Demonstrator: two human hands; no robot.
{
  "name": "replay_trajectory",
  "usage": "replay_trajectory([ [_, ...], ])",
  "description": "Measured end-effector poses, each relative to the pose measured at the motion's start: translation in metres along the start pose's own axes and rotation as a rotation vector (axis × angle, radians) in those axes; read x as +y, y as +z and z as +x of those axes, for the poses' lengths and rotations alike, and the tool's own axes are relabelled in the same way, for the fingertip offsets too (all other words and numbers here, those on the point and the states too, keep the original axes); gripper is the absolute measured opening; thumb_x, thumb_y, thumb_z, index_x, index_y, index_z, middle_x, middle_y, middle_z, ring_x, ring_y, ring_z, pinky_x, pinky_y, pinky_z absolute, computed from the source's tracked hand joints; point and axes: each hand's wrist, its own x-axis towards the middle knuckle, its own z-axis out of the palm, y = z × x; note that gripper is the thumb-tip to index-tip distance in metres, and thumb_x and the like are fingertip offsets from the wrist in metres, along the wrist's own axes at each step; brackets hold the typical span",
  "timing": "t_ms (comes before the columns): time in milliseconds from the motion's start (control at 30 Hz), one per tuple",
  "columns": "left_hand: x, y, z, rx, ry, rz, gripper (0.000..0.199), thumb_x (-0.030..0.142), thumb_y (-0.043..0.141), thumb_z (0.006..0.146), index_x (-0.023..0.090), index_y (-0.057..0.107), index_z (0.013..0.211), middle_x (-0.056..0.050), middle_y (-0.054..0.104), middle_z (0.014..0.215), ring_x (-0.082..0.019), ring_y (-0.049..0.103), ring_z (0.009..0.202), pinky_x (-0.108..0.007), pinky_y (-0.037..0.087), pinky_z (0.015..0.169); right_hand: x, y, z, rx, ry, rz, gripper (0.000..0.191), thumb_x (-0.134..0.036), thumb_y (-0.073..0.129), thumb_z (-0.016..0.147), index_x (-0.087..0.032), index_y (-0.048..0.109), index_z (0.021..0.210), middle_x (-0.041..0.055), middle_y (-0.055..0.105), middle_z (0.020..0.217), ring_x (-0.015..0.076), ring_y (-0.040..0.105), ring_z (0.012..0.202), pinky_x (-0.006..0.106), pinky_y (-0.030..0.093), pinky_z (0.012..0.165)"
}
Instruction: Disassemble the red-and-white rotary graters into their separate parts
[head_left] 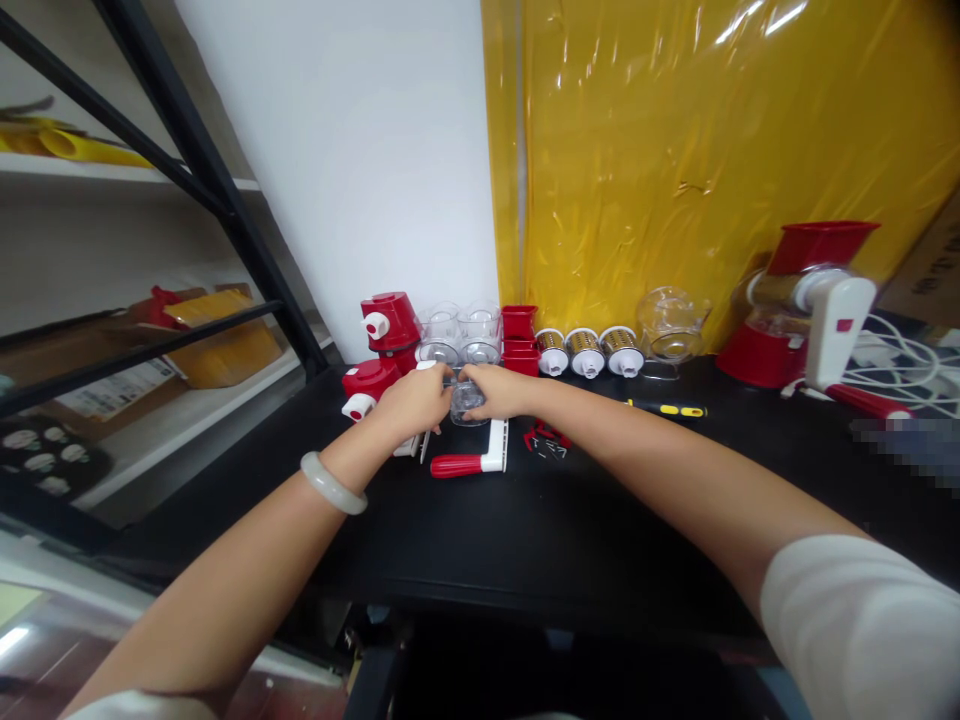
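Both my hands meet over the black table around a clear plastic part [469,402]. My left hand [420,400] closes on its left side, and my right hand [491,390] grips its right side. In front of them lies a white crank with a red handle [457,465]. Small red pieces and screws [547,441] are just to the right. Red housings with white knobs [388,322] stand behind my left hand. Clear plastic cups [478,325] and red hoppers [519,340] sit behind my hands.
Several metal grating drums [586,352] and a clear bowl-like part [670,330] line the table's back. A yellow-black screwdriver [675,409] lies right of centre. A red and white rotary grater [795,310] stands beside white cables [900,365]. Black-framed shelving [187,160] rises at left.
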Motion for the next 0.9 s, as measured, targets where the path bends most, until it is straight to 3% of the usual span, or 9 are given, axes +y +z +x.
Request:
replay_trajectory([
  [233,0.0002,0.0012,-0.0005,0.02,-0.012,0.032,0.041,0.027,0.044,0.091,0.022,0.056,0.129,-0.003,0.072,0.067,-0.022,0.072,0.066,-0.031,0.05,0.069,-0.0014,-0.0007,-0.0008,0.006,0.012,0.01,0.068,-0.038,0.08,0.073,-0.011,0.052,0.129,0.0189,0.062,0.124,0.0286,0.062,0.112,0.037,0.049,0.089],
  [600,-0.0028,-0.0025,-0.0071,0.183,0.027,0.242,0.04,0.029,0.038,0.095,0.022,0.06,0.128,-0.015,0.074,0.098,-0.032,0.07,0.094,-0.038,0.052,0.075,-0.0086,-0.008,-0.0034,-0.011,0.043,0.023,0.066,-0.046,0.075,0.078,-0.01,0.052,0.129,0.0208,0.061,0.125,0.0304,0.061,0.114,0.04,0.049,0.091],
  [900,-0.0023,-0.002,-0.0075,0.178,0.029,0.247,0.039,0.028,0.039,0.094,0.022,0.061,0.126,-0.015,0.074,0.1,-0.032,0.07,0.097,-0.038,0.052,0.076,-0.0082,-0.0077,-0.0025,-0.008,0.04,0.005,0.063,-0.044,0.075,0.079,-0.01,0.053,0.127,0.0197,0.062,0.125,0.0298,0.061,0.113,0.039,0.048,0.091],
])
